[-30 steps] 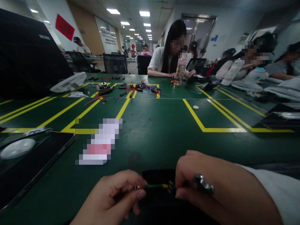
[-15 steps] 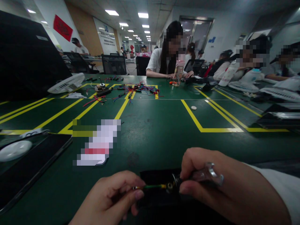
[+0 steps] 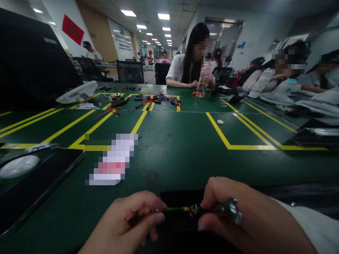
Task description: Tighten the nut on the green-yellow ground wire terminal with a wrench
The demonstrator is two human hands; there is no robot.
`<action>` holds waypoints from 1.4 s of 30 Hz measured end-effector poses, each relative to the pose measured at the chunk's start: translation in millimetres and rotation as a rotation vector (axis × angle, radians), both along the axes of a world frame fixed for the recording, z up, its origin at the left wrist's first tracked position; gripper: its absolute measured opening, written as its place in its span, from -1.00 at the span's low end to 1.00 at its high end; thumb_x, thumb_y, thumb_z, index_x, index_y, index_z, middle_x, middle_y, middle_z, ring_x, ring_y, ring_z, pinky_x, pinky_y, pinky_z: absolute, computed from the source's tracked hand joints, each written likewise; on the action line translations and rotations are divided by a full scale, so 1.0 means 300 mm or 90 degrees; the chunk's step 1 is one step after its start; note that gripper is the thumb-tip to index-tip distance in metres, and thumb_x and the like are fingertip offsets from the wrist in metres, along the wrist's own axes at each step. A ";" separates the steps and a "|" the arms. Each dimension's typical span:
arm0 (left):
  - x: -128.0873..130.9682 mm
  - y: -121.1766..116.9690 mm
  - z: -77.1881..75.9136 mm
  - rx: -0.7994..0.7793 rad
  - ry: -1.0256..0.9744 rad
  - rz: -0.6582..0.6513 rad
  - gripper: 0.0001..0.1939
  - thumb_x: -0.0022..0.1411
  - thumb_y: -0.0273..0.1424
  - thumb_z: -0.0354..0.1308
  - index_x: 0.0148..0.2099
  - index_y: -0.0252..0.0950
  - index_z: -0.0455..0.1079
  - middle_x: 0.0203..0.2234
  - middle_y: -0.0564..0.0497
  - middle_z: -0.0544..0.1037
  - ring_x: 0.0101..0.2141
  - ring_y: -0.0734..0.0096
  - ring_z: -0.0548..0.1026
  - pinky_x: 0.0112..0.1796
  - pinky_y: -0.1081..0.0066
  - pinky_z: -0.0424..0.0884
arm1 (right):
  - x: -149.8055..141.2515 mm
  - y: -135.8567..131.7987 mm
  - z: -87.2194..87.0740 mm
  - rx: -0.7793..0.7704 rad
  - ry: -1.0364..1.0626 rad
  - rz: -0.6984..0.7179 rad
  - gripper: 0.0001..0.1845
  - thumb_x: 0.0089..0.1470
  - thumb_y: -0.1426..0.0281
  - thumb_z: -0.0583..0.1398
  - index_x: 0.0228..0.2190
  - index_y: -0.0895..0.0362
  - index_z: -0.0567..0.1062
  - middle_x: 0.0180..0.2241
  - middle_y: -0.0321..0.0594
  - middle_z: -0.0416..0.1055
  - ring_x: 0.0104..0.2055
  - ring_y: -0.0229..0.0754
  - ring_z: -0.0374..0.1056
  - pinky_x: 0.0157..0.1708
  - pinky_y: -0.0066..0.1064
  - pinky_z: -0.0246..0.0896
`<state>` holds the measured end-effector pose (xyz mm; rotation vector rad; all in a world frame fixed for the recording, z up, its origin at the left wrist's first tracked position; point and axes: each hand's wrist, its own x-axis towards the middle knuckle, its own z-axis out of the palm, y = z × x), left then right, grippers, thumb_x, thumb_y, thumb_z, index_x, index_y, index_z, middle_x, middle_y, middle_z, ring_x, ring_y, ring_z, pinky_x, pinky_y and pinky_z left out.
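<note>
We hold a short green wire point(image 3: 177, 209) level between both hands, low over the near edge of the green table point(image 3: 185, 148). Our left hand point(image 3: 127, 222) is closed narrowly, pinching the wire's left end between thumb and forefinger. Our right hand point(image 3: 238, 218) is closed on a small metal tool point(image 3: 231, 209), whose tip meets the yellow-tipped right end of the wire at a small metal ring point(image 3: 193, 209).

Against half a second ago, the tool has turned in our right hand: its bright end then stood raised and further right, and now it lies lower and closer to the knuckles. The wire and the left hand have barely shifted. We judge this to be a turning motion applied at the wire's end, with the left hand serving as the steady hold.

A black mat point(image 3: 180, 197) lies just under the wire. A dark tray point(image 3: 39, 183) sits to the left, and loose coloured wires point(image 3: 159, 98) lie well apart, across the table.
</note>
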<state>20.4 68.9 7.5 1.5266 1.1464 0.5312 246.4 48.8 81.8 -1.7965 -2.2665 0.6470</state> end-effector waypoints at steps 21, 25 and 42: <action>0.013 -0.014 0.020 0.011 -0.022 0.056 -0.90 0.17 -0.37 0.16 -0.31 -0.24 0.49 -0.67 0.12 0.50 -0.62 0.47 0.45 -0.61 0.61 0.31 | 0.081 0.080 0.062 0.017 0.091 0.245 -0.92 0.12 0.46 0.23 -0.41 0.11 0.42 -0.49 -0.37 0.44 -0.48 -0.29 0.33 -0.51 -0.50 0.15; 0.008 -0.005 0.017 0.021 -0.001 0.022 -0.88 0.18 -0.36 0.14 -0.31 -0.25 0.50 -0.66 0.11 0.51 -0.61 0.48 0.45 -0.60 0.61 0.30 | 0.073 0.035 0.042 0.090 0.117 0.138 -0.84 0.04 0.43 0.30 -0.49 0.08 0.40 -0.58 -0.45 0.37 -0.62 -0.34 0.23 -0.64 -0.54 0.06; -0.007 0.004 0.001 0.045 -0.010 -0.022 -0.88 0.21 -0.39 0.13 -0.28 -0.25 0.49 -0.62 0.10 0.53 -0.58 0.46 0.48 -0.56 0.59 0.33 | 0.037 0.028 0.026 0.046 0.029 0.169 -0.81 -0.08 0.60 0.30 -0.47 0.07 0.47 -0.50 -0.39 0.47 -0.50 -0.24 0.34 -0.58 -0.51 0.15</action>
